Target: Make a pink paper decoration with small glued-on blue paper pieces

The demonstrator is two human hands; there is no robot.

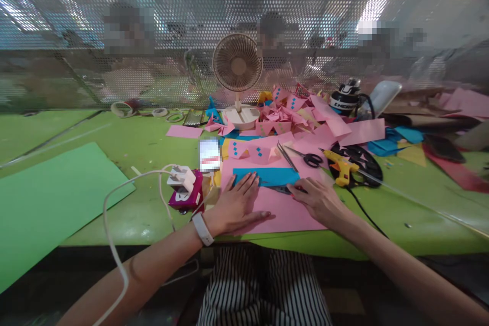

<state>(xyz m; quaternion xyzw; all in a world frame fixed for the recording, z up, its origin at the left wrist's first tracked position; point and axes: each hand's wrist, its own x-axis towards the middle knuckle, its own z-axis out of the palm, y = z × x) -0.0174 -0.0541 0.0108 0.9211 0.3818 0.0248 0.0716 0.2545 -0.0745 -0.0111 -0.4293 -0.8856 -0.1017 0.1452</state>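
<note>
My left hand [239,204] lies flat with its fingers spread, the fingertips on the left part of a blue paper strip [277,175] and the palm over a pink paper sheet [282,216]. My right hand [319,198] is closed round a slim dark pointed tool [280,189]. Its tip points left along the strip's lower edge; the grip is hidden in my fingers, so its exact kind is unclear. Just beyond the strip lie tweezers [287,157] and black-handled scissors [312,159]. Pink folded pieces with blue diamonds [239,150] sit behind the strip.
A yellow glue gun [343,167] rests on a black round tray [372,168] at right. Left are a purple power block [187,198] with cables, a phone [210,155] and a green sheet [57,204]. A fan [237,63] and pink paper pile [294,114] stand behind.
</note>
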